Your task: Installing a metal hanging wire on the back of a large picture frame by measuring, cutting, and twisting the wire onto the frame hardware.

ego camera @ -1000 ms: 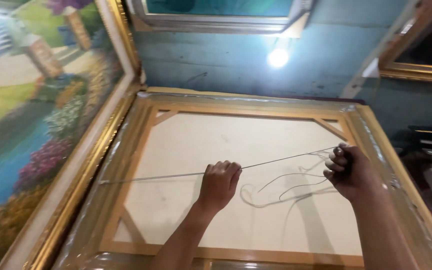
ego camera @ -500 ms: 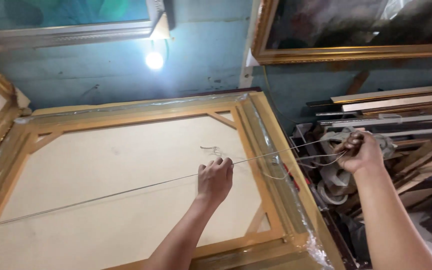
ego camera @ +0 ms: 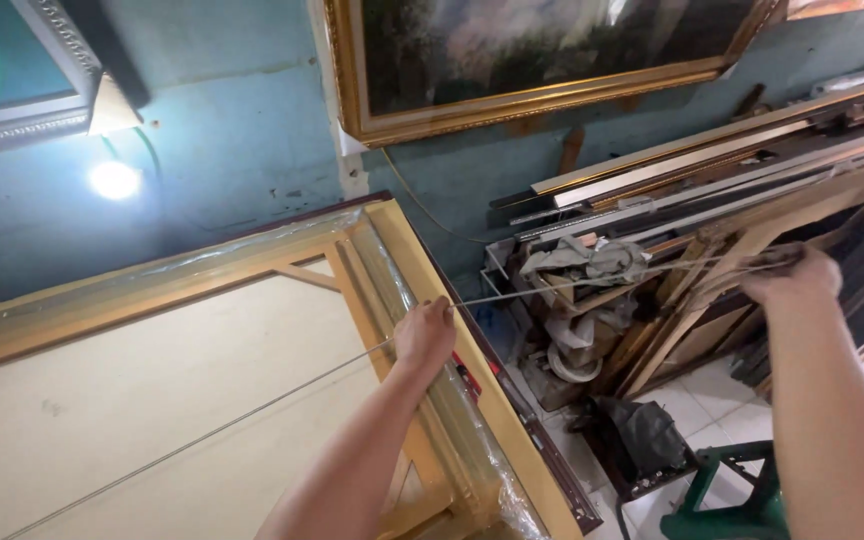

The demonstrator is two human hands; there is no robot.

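Both hands (ego camera: 424, 335) (ego camera: 794, 278) grip taut cord (ego camera: 592, 281) — over gold frame (ego camera: 422, 270).

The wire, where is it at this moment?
In the head view the wire runs from the lower left across the canvas back, through the left hand at the frame's right side, to the right hand.

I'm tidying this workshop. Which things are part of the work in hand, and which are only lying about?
In hand:
left hand
right hand
wire stretched between them
gold frame, back up

Lying about:
stacked mouldings
grey rags
green stool
hung painting
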